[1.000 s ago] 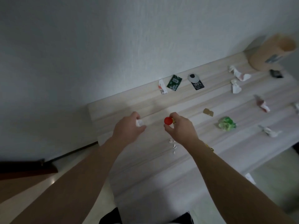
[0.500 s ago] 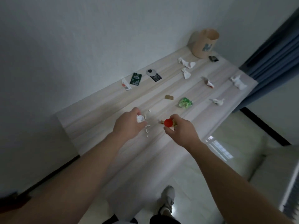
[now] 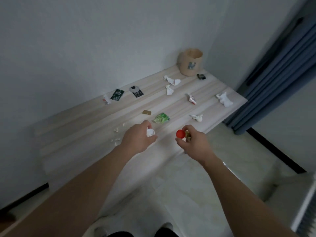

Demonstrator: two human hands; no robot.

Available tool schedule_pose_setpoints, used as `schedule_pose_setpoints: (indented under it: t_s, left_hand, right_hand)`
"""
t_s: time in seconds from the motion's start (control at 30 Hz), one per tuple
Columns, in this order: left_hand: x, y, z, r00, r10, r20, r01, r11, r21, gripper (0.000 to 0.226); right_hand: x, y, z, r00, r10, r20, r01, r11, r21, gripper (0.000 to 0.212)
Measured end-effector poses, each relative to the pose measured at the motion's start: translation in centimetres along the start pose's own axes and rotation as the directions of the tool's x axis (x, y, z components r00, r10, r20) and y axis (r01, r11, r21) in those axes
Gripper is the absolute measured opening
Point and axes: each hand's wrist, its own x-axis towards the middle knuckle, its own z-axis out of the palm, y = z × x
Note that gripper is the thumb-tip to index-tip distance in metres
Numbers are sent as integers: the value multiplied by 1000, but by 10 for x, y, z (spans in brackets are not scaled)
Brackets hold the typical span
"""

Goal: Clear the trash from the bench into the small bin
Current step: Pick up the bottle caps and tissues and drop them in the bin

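The small bin (image 3: 190,64) stands at the far end of the desk (image 3: 89,130), at about one o'clock from both hands. The right hand (image 3: 191,144), pinching a red ball (image 3: 180,133), is nearer to it; the left hand (image 3: 138,139) is closed around a white paper wad (image 3: 150,132).

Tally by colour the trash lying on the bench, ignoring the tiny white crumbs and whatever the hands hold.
White tissue wads: 4
Red-and-white wrappers: 2
Green packets: 2
Black packets: 2
Brown scrap: 1
Total: 11
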Motion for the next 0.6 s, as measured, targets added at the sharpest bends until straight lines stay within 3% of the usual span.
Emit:
schedule_pose_setpoints:
  t_s: [0.27, 0.6]
  left_hand:
    - [38, 122, 33, 992, 123, -18, -123, 992, 23, 38]
    - [130, 173, 62, 991, 131, -6, -131, 991, 10, 39]
  right_hand:
    - [-6, 65, -113, 996, 65, -68, -69, 996, -51, 29]
    - [72, 113, -160, 993, 53, -101, -68, 986, -154, 33]
